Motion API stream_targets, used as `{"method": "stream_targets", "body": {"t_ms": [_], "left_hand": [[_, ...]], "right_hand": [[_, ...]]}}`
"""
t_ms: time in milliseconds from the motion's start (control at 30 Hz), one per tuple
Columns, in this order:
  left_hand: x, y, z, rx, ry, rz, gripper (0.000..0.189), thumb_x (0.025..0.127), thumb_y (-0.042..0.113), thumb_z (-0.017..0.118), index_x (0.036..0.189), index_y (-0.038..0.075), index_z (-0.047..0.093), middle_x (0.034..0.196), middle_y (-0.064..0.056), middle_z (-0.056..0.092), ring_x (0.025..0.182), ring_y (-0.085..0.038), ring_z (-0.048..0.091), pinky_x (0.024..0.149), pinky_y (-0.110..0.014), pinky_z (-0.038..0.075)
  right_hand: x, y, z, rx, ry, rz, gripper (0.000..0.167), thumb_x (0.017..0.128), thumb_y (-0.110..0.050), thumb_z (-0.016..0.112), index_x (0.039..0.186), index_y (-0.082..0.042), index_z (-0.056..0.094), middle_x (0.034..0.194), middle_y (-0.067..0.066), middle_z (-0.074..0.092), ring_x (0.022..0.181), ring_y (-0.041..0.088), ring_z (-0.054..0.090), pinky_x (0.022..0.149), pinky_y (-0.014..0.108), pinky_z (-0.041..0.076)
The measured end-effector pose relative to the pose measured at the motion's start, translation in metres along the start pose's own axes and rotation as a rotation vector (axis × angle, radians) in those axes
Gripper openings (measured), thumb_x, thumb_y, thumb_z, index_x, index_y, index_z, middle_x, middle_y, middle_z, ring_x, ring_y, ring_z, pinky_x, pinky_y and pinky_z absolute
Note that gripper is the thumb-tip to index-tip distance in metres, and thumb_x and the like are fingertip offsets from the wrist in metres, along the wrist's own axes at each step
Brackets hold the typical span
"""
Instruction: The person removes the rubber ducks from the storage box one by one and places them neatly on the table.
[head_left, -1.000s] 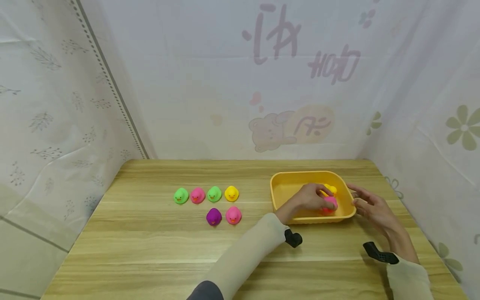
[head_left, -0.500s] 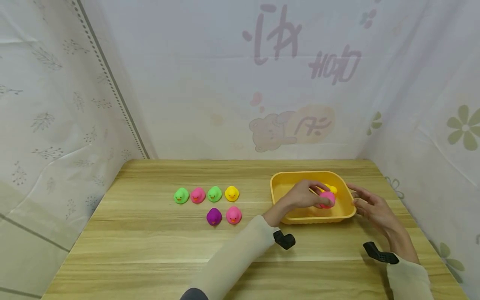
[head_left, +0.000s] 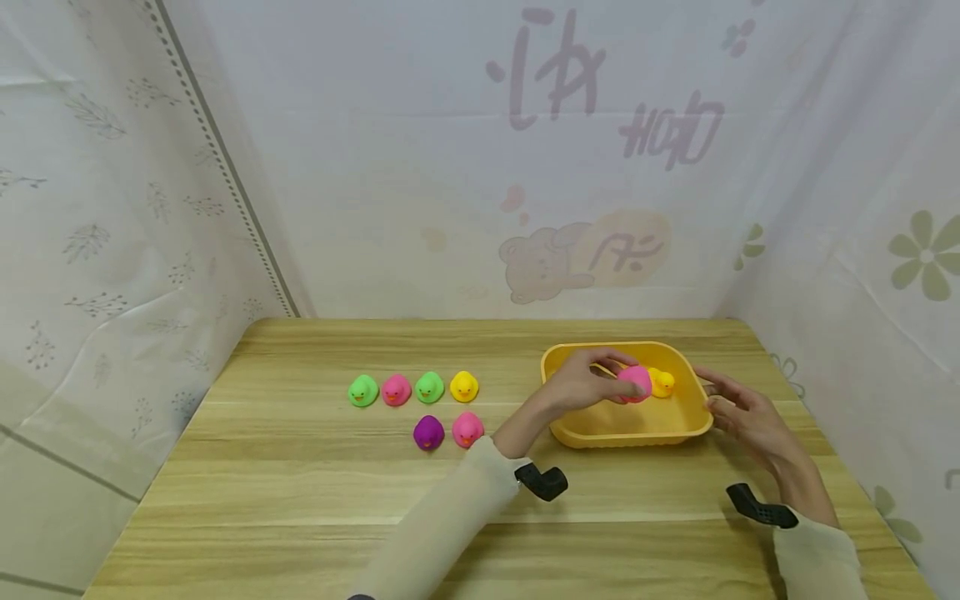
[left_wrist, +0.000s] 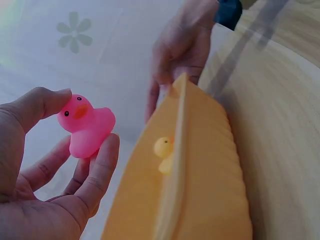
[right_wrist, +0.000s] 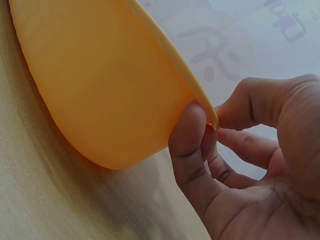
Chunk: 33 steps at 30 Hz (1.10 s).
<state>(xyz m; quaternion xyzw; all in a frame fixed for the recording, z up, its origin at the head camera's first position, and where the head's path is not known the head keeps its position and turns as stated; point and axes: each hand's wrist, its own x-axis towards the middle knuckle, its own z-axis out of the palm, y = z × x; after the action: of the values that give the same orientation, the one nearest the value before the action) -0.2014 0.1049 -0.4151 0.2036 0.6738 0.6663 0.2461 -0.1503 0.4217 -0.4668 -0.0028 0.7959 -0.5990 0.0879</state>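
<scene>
My left hand (head_left: 581,385) holds a pink rubber duck (head_left: 636,383) above the orange-yellow plastic basin (head_left: 630,439). In the left wrist view, the thumb presses the head of this pink duck (left_wrist: 91,129) and the fingers support its base. Inside the basin, toward its right end, sits a yellow rubber duck (head_left: 662,382). At the basin's right end my right hand (head_left: 750,421) grips the rim. The right wrist view has its thumb and fingers on either side of the basin's edge (right_wrist: 172,52).
Left of the basin, a back row has a green duck (head_left: 363,391), a pink one (head_left: 396,390), another green duck (head_left: 430,388) and a yellow one (head_left: 464,387). In front are a purple duck (head_left: 428,433) and a pink duck (head_left: 467,429). Patterned cloth (head_left: 390,208) surrounds the wooden table (head_left: 300,500).
My left hand has lifted the pink duck from the basin's right part and carried it leftward, leaving the yellow duck in fuller view. The right hand stays at the rim.
</scene>
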Motion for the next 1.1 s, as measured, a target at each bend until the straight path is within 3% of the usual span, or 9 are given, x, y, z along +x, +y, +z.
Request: {"method": "stream_targets", "body": {"t_ms": [100, 267, 567, 900, 1100], "left_hand": [[-0.006, 0.004, -0.007, -0.013, 0.006, 0.009, 0.034, 0.084, 0.013, 0.084, 0.116, 0.013, 0.073, 0.105, -0.005, 0.068, 0.093, -0.035, 0.074, 0.082, -0.036, 0.063], [-0.014, 0.01, -0.018, -0.023, 0.02, 0.04, 0.036, 0.085, 0.012, 0.083, 0.12, 0.012, 0.073, 0.109, -0.006, 0.068, 0.084, -0.015, 0.072, 0.084, -0.038, 0.063], [-0.033, 0.018, -0.04, -0.002, 0.076, 0.051, 0.038, 0.086, 0.015, 0.083, 0.122, 0.013, 0.072, 0.11, -0.007, 0.069, 0.09, -0.016, 0.072, 0.081, -0.031, 0.063], [-0.056, 0.021, -0.067, -0.021, 0.116, 0.023, 0.042, 0.089, 0.015, 0.081, 0.129, 0.011, 0.067, 0.115, -0.012, 0.065, 0.095, -0.024, 0.074, 0.089, -0.038, 0.062], [-0.068, 0.019, -0.084, -0.041, 0.172, 0.027, 0.043, 0.088, 0.015, 0.082, 0.129, 0.01, 0.067, 0.119, -0.012, 0.066, 0.094, -0.019, 0.071, 0.089, -0.038, 0.062]], "right_hand": [[0.0, 0.0, 0.0, 0.013, -0.003, -0.002, 0.062, 0.105, -0.014, 0.06, 0.16, -0.007, 0.033, 0.114, -0.002, 0.058, 0.096, 0.007, 0.065, 0.082, 0.021, 0.06], [0.001, 0.0, 0.0, 0.012, -0.005, -0.011, 0.061, 0.105, -0.014, 0.059, 0.16, -0.008, 0.035, 0.115, -0.002, 0.059, 0.095, 0.008, 0.065, 0.082, 0.021, 0.06], [0.001, -0.002, 0.001, -0.003, 0.007, 0.004, 0.06, 0.105, -0.012, 0.059, 0.16, -0.01, 0.036, 0.116, -0.002, 0.058, 0.096, 0.008, 0.065, 0.083, 0.022, 0.06], [0.001, 0.001, 0.001, -0.031, 0.001, -0.012, 0.058, 0.106, -0.016, 0.058, 0.159, -0.011, 0.037, 0.116, -0.002, 0.059, 0.096, 0.008, 0.066, 0.083, 0.022, 0.06], [0.001, 0.001, 0.001, -0.034, -0.009, -0.02, 0.06, 0.106, -0.018, 0.059, 0.16, -0.009, 0.035, 0.115, 0.0, 0.059, 0.095, 0.009, 0.066, 0.082, 0.022, 0.06]]}}
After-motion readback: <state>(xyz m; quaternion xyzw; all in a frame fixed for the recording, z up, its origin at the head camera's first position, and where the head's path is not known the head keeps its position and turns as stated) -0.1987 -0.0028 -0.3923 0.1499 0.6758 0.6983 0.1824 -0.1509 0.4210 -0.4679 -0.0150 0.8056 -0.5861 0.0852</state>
